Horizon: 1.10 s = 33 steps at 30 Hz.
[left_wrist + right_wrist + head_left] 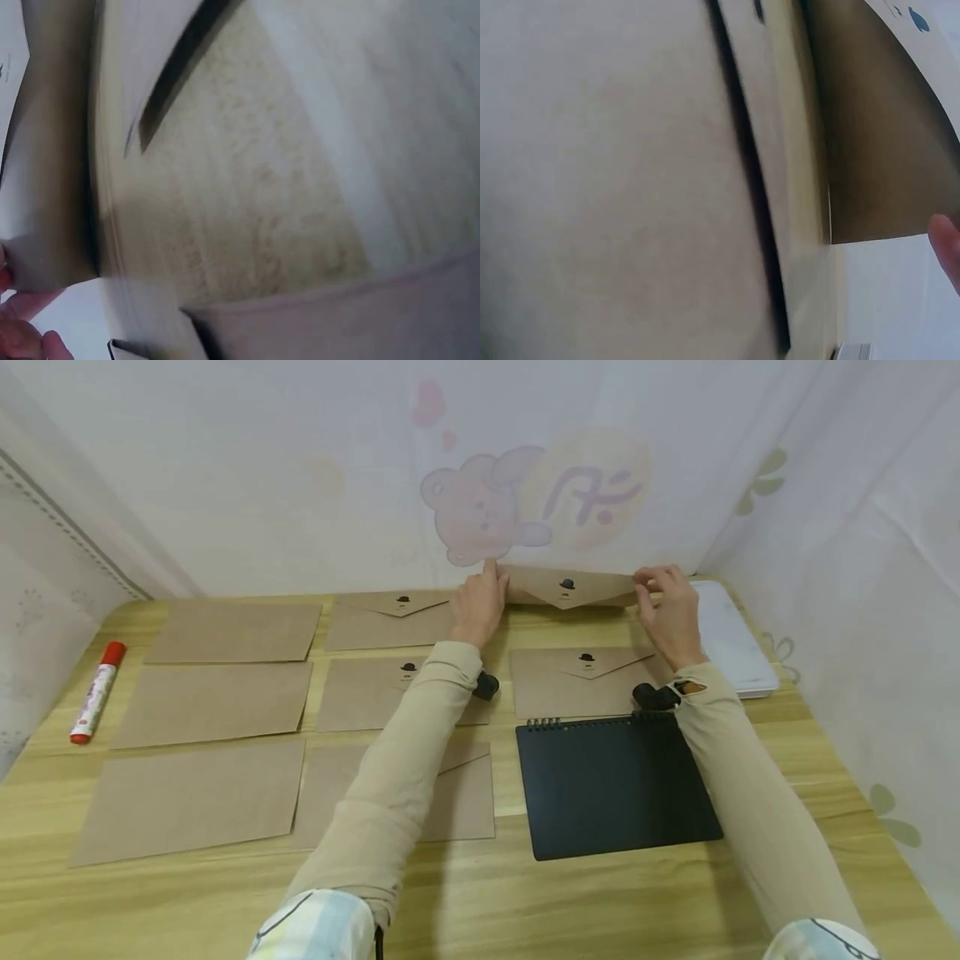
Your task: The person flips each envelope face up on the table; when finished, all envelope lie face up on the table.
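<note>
Both hands hold a brown paper envelope [566,587] tilted up at the back right of the table. Its pointed flap, printed with a small black hat, faces me. The left hand [480,606] grips its left end; the right hand [670,614] pinches its right end. In the left wrist view fingers [21,339] show at a corner of the envelope [56,150]. A fingertip [946,247] appears beside the raised envelope [885,142] in the right wrist view. Below it lies another flap-side-up envelope [555,689], near a black spiral notebook [618,789].
Three plain brown envelopes [202,793] lie in a left column, and three flapped ones [360,697] in the middle, partly under the left arm. A red-capped marker [95,697] is at far left. A white flat box [738,647] lies beyond the right hand. White curtains [225,468] enclose the table.
</note>
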### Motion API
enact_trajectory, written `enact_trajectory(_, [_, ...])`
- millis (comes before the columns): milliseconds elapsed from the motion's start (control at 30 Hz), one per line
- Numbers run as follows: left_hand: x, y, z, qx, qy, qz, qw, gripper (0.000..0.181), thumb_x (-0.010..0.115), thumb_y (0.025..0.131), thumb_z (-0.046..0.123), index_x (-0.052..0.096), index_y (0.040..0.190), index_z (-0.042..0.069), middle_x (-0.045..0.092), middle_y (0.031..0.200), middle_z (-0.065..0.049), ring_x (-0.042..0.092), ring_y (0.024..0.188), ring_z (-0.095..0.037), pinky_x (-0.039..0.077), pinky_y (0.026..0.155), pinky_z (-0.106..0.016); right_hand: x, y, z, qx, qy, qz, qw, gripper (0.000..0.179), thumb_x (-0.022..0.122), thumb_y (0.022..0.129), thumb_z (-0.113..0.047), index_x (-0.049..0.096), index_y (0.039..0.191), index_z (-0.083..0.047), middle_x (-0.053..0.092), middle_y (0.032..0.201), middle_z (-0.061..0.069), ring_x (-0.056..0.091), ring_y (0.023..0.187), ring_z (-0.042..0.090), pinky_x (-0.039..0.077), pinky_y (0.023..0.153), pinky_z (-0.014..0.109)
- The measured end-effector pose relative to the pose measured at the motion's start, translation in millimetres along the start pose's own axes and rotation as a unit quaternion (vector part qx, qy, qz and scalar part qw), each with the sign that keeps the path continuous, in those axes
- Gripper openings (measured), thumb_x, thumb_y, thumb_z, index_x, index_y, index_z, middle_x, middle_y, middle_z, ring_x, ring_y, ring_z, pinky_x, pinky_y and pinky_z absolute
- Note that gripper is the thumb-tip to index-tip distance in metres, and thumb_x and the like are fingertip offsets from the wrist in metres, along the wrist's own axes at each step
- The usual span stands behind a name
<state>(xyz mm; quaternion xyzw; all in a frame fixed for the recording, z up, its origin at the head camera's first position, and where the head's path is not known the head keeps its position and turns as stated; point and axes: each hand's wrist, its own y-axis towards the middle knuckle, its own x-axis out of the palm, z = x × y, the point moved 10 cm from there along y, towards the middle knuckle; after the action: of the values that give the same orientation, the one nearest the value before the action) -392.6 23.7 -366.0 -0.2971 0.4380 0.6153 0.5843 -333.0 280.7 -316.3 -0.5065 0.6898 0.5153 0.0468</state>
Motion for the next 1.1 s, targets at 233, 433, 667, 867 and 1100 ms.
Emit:
enact_trajectory(233, [-6.9,0.5,-2.5,0.009,-0.023,0.019,0.9995,0.022,0.047,0.097,0.036,0.048,0.096,0.014,0.062,0.082,-0.010,0.062,0.076,-0.033,0.046,0.056,-0.042,3,2.2,5,0.012,0.034,0.009,0.9993,0.019,0.064,0.083,0.004,0.068,0.102,0.002,0.067,0.093,0.016,0.062,0.082,0.030,0.048,0.074,0.038])
enact_trajectory(433, [-9.5,0.0,-7.6,0.001,-0.030,0.023,0.9993,0.020,0.048,0.096,0.035,0.050,0.096,0.014,0.061,0.081,-0.009,0.061,0.075,-0.031,0.046,0.057,-0.041,11,4.6,6,0.022,0.042,0.019,0.9987,0.018,0.065,0.084,0.001,0.072,0.101,-0.002,0.066,0.094,0.017,0.060,0.081,0.028,0.042,0.070,0.030])
enact_trajectory(667, [-9.8,0.2,-5.6,0.010,-0.032,0.019,0.9993,0.017,0.056,0.093,0.031,0.049,0.098,0.016,0.064,0.088,-0.004,0.062,0.078,-0.028,0.046,0.058,-0.039,24,7.1,5,0.035,0.029,-0.039,0.9982,0.036,0.067,0.080,0.007,0.065,0.114,0.000,0.053,0.104,0.023,0.050,0.096,0.033,0.039,0.081,0.041])
enact_trajectory(867, [-8.9,1.7,-1.6,0.019,-0.030,0.017,0.9992,0.020,0.058,0.092,0.030,0.047,0.099,0.015,0.063,0.088,-0.002,0.062,0.077,-0.027,0.046,0.057,-0.038,24,9.0,5,0.042,0.024,-0.038,0.9981,0.036,0.065,0.081,0.009,0.064,0.116,0.000,0.049,0.104,0.023,0.049,0.096,0.033,0.040,0.085,0.040])
enact_trajectory(1100, [-20.4,4.9,5.0,0.033,-0.034,0.035,0.9983,0.022,0.061,0.091,0.028,0.048,0.098,0.012,0.061,0.085,-0.007,0.061,0.078,-0.028,0.047,0.060,-0.039,16,12.3,-2,0.023,0.030,-0.010,0.9992,0.036,0.066,0.080,0.010,0.064,0.115,0.002,0.050,0.103,0.026,0.050,0.094,0.033,0.041,0.083,0.041])
